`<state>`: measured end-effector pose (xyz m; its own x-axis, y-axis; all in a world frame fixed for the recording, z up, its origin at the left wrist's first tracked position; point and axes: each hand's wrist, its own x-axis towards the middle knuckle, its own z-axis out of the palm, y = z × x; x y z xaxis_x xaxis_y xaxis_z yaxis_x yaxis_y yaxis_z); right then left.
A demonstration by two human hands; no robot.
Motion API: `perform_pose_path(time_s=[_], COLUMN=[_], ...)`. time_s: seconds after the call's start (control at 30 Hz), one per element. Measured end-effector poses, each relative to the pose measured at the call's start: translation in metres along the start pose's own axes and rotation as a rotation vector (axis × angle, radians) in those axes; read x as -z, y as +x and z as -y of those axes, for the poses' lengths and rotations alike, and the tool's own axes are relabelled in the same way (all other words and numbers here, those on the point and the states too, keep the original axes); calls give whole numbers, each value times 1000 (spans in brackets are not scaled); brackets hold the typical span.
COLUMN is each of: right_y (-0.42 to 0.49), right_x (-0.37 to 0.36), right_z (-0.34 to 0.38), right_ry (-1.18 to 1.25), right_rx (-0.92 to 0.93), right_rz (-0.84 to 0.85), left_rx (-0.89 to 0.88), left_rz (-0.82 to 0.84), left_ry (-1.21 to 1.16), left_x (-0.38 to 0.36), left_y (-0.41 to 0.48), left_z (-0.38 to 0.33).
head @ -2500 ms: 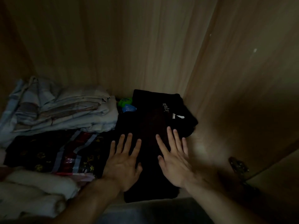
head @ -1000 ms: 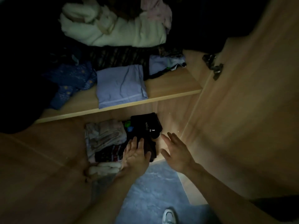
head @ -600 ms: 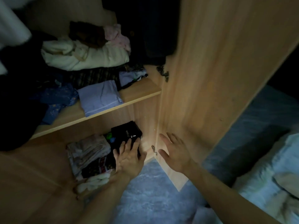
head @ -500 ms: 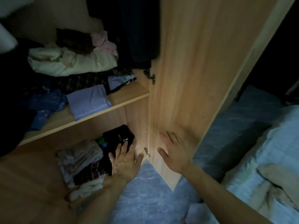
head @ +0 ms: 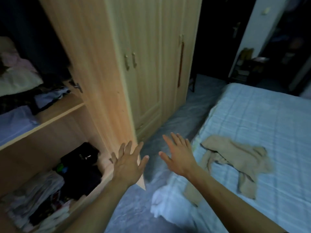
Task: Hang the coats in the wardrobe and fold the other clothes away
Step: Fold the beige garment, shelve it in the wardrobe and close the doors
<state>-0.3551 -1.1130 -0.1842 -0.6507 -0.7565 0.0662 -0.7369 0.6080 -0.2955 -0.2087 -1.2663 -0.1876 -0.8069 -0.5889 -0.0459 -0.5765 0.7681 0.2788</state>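
My left hand (head: 128,163) is spread flat and empty in front of the open wardrobe door (head: 94,68). My right hand (head: 179,156) is also spread and empty, hovering over the floor beside the bed. A folded black garment (head: 80,155) with a white logo lies in the wardrobe's bottom compartment, left of my left hand and apart from it. A crumpled beige garment (head: 235,158) lies on the bed, to the right of my right hand. Folded light clothes (head: 33,189) are stacked beside the black garment.
The bed (head: 262,125) with a pale blue checked cover fills the right side. A wardrobe shelf (head: 55,113) carries a folded blue garment (head: 13,121) and other clothes. Closed wardrobe doors (head: 151,64) stand behind. Grey floor (head: 176,118) runs between wardrobe and bed.
The view has swung right from the wardrobe's bottom compartment to the bed. Both hands lifted off the folded black garment and moved right, staying spread and empty.
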Motion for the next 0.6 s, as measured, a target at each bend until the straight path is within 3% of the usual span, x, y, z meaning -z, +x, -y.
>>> perform_pose_path(time_s=[0.33, 0.6], right_y=[-132, -188], right_x=[45, 63], right_z=[-208, -303], right_ry=[-5, -5], right_rx=[-331, -541], right_rz=[-59, -98], left_rx=[-320, -560], left_rz=[175, 224], left_ry=[112, 113], left_x=[-86, -135], left_y=[-13, 13], left_z=[-221, -327])
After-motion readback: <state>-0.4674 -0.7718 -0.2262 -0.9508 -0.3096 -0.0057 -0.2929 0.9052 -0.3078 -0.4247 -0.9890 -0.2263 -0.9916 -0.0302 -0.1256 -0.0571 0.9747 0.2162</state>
